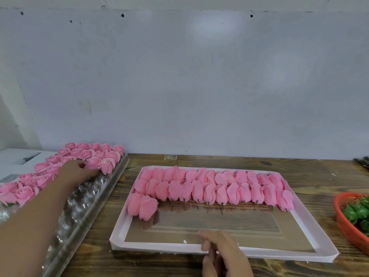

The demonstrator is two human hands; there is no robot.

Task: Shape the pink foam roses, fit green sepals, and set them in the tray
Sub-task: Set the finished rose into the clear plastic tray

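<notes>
Several shaped pink foam roses (211, 188) lie in rows across the back half of a flat pink-rimmed tray (159, 247), stems pointing toward me. On the left, a long clear plastic tray (87, 198) holds several more pink roses. My left hand (76, 171) reaches into it, thumb and fingers closed around one pink rose (92, 163) at the edge of the bunch. My right hand (221, 250) rests on the front rim of the pink tray with its fingers loosely bent and nothing visibly held. Green sepals (357, 211) sit in a red basket (345, 220) at the right edge.
Everything stands on a wooden table (199, 160) against a pale wall. Printed paper (20, 158) lies behind the clear tray at the far left. Dark tools (362, 161) poke in at the far right. The front half of the pink tray shows bare floor.
</notes>
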